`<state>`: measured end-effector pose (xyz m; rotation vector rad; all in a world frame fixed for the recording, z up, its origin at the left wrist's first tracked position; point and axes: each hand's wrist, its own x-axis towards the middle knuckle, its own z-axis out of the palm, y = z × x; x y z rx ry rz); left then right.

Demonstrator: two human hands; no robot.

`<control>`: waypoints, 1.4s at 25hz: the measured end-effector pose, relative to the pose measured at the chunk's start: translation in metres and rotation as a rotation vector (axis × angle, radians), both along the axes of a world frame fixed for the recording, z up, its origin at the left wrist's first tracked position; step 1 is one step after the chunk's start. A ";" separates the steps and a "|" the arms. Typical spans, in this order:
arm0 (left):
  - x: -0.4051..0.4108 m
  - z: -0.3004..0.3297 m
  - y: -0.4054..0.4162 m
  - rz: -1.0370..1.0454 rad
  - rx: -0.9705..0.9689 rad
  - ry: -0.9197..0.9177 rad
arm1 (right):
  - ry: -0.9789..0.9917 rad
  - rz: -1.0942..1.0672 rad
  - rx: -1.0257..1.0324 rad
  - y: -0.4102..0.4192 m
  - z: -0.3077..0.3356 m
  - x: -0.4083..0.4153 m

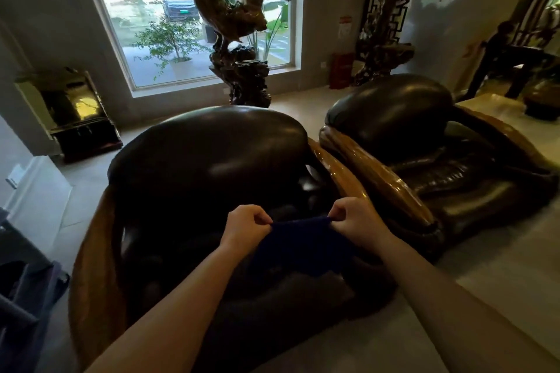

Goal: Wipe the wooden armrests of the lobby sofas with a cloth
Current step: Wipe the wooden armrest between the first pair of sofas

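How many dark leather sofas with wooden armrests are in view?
2. One dark leather sofa with brown wooden armrests stands directly ahead of the hands; the second stands to its right, close beside it. Others may stand outside the picture.

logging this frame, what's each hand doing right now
Left hand: closed, fingers pinching the left top corner of the dark blue cloth.
Right hand: closed, pinching the cloth's right top corner.

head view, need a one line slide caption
Both hands, left and right, stretch a dark blue cloth over a leather sofa with wooden armrests.
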<state>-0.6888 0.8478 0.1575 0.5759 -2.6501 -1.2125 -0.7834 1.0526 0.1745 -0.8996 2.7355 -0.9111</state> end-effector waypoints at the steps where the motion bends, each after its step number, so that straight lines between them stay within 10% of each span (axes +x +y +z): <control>1: -0.015 -0.004 0.016 -0.022 0.005 -0.009 | -0.011 -0.010 0.001 0.018 -0.005 -0.012; 35: -0.462 -0.110 0.191 0.247 0.112 -0.093 | -0.157 0.151 0.065 0.158 -0.111 -0.499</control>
